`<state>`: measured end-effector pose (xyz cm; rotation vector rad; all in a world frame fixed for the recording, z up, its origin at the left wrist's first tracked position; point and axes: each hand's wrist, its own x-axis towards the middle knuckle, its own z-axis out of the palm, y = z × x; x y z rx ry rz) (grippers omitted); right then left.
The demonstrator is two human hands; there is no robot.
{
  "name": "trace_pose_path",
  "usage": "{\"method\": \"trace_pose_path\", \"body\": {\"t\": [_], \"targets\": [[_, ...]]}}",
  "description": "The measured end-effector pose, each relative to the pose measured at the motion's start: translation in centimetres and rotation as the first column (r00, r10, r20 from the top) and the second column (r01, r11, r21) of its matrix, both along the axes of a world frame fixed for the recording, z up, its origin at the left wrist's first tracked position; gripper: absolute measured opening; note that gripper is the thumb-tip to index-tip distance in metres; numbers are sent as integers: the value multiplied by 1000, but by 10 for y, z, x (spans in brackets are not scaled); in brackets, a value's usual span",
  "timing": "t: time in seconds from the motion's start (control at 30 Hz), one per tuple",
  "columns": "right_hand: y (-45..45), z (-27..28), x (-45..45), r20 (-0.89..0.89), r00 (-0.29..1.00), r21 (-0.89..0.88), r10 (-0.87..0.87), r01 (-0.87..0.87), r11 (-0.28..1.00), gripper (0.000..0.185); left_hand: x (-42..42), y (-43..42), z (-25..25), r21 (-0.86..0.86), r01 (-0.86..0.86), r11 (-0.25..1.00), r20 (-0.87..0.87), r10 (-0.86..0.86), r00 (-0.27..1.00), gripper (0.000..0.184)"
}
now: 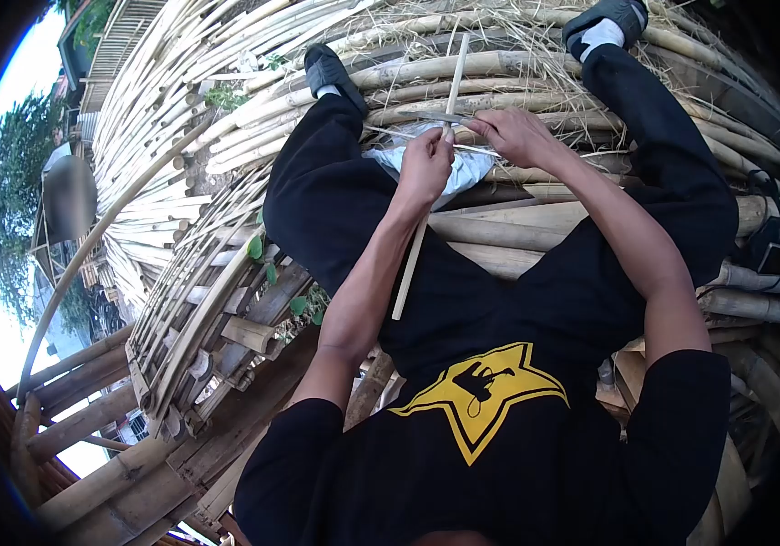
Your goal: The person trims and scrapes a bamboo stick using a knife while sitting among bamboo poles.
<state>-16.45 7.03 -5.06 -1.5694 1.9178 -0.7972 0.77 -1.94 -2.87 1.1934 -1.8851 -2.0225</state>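
My left hand (426, 166) is closed around a long, pale bamboo strip (410, 268). The strip runs from beside my left thigh, up through the fist, and out beyond it. In my right hand (519, 138) is a knife (445, 116), its blade pointing left and crossing the strip just past the left fingers. The knife's handle is mostly hidden inside the grip. Both hands are close together between my spread legs. Below them a crumpled white plastic sheet (470, 171) lies on the bamboo.
Bamboo poles (490, 64) spread out under and around my feet, strewn with dry shavings (545, 55). A stack of split bamboo (199, 337) rises to the left, near a long bent pole (90, 241). On the right lies a dark strapped object (772, 241).
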Motion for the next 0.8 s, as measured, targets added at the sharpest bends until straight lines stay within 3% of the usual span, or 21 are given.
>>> {"method": "trace_pose_path", "body": {"t": [0.07,0.1,0.13,0.2,0.23,0.3,0.4,0.43,0.5,0.57,0.6,0.7,0.8], "targets": [[-7,-30,-14,13,987,19,-162,162,987,43,1,-3,3,-49,-22,999,62,25,998,20],[-5,-48,-49,-76,970,117,-230,238,964,48,6,2,11,-52,-13,999,64,16,998,20],[0,-65,-89,-169,941,196,-293,323,926,53,14,8,25,47,-29,998,66,26,997,19],[9,-71,-130,-174,936,183,-305,335,924,56,23,2,35,171,-11,985,69,0,998,20],[7,-53,-119,-170,938,183,-303,332,925,56,23,-2,34,170,-14,985,73,2,997,20],[5,-18,-87,37,908,103,-418,412,905,54,8,-5,24,198,-29,980,6,28,1000,21],[-10,-8,-41,97,987,175,-132,113,978,51,-7,-6,9,-5,51,999,48,-51,998,22],[-8,-6,-27,101,987,175,-126,107,979,51,-7,-6,8,-101,82,992,83,-74,994,22],[-6,-3,-6,91,993,30,73,-76,997,48,-3,-8,2,-204,98,974,69,-85,994,19],[-5,-14,4,82,995,18,53,-54,998,49,0,-7,-1,-253,105,962,54,-94,994,18],[-2,-13,5,66,997,9,28,-28,1000,51,0,-6,1,-357,151,922,139,-107,984,19],[4,-5,1,6,1000,-22,14,-14,1000,52,-1,-2,6,-460,175,870,191,-95,977,20],[0,-13,-2,-50,999,5,-3,3,1000,52,1,-2,-1,-510,175,842,188,-89,978,19]]}}
